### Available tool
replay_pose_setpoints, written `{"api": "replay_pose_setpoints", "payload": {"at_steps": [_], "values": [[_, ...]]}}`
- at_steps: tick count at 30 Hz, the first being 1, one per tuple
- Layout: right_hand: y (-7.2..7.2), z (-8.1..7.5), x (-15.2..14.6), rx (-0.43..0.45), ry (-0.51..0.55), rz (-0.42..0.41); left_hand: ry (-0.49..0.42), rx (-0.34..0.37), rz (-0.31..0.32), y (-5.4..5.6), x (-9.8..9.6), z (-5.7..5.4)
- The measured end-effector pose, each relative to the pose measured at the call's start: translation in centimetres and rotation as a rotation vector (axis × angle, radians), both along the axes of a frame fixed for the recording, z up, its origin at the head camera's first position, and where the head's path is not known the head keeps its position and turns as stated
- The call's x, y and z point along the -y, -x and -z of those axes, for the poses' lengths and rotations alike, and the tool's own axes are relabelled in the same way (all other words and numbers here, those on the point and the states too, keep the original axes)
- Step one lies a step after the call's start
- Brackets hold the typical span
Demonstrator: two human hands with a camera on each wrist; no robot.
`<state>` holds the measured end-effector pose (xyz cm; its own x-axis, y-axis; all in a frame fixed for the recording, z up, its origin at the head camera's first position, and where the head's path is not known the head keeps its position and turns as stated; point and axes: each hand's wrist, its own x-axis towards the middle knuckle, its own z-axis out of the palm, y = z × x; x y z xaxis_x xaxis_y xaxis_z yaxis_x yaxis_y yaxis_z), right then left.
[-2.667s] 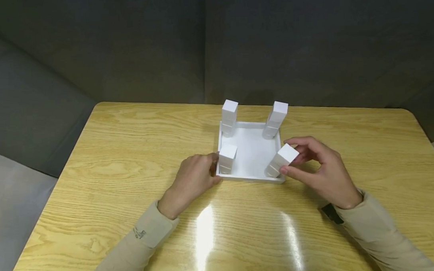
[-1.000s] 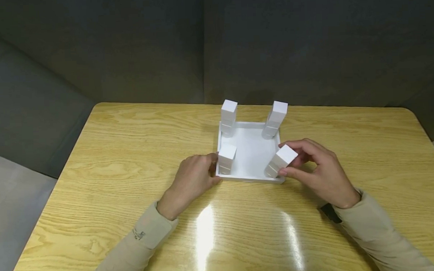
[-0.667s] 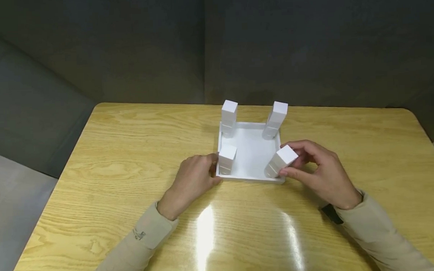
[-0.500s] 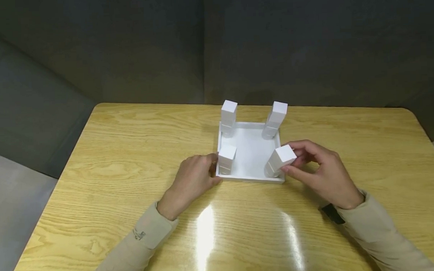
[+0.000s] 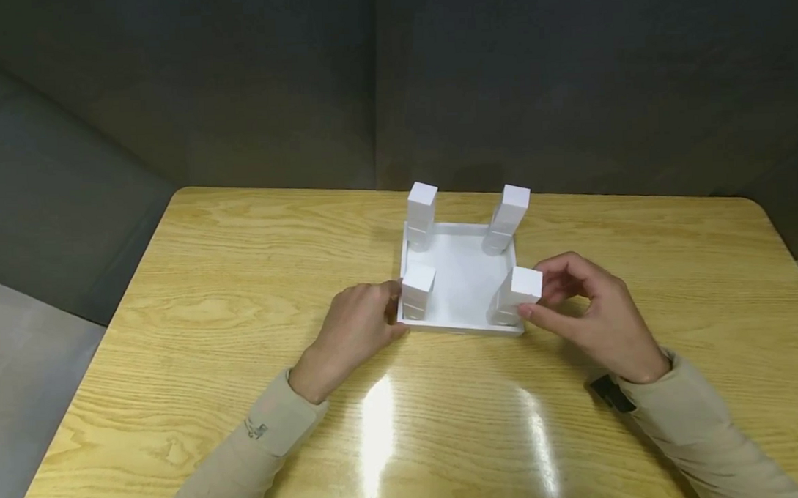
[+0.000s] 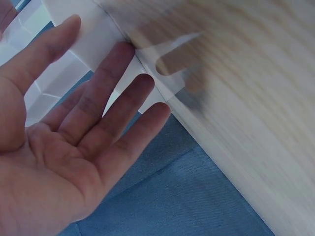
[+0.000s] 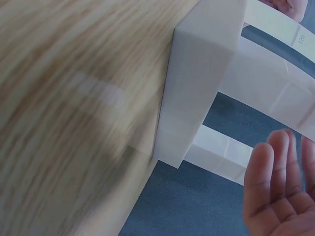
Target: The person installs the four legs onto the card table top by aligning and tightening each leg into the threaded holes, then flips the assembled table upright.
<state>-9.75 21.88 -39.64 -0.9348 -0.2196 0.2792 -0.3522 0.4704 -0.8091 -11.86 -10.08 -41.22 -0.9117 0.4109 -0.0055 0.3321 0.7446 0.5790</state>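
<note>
A shallow white tray (image 5: pixel 460 285) lies on the table, with a column of white blocks at each corner. My right hand (image 5: pixel 595 312) pinches the top of the near right column (image 5: pixel 524 285), thumb on its front face and forefinger mostly behind it. In the right wrist view, the other fingers (image 7: pixel 278 169) reach up beside the near right column (image 7: pixel 268 81). At the tray's near left corner, my left hand (image 5: pixel 355 327) touches the wall beside the near left column (image 5: pixel 418 286). The left wrist view shows its fingers (image 6: pixel 120 105) fairly straight against the tray (image 6: pixel 91 34).
Two more columns, the far left one (image 5: pixel 422 208) and the far right one (image 5: pixel 510 208), rise at the tray's back corners. The wooden table (image 5: pixel 255 283) extends around the tray. Dark panels (image 5: pixel 268 85) stand behind it.
The top of the near right column has turned and now sits straighter over its base. My right forefinger has drawn back to the right; my left hand keeps its place.
</note>
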Motion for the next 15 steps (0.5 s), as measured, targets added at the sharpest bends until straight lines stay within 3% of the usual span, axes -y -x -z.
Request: {"api": "replay_pose_setpoints", "payload": {"at_steps": [15], "values": [[0.18,0.44,0.36,0.003,-0.024,-0.041,0.003,-0.007,-0.002,-0.12,0.26,0.23]]}}
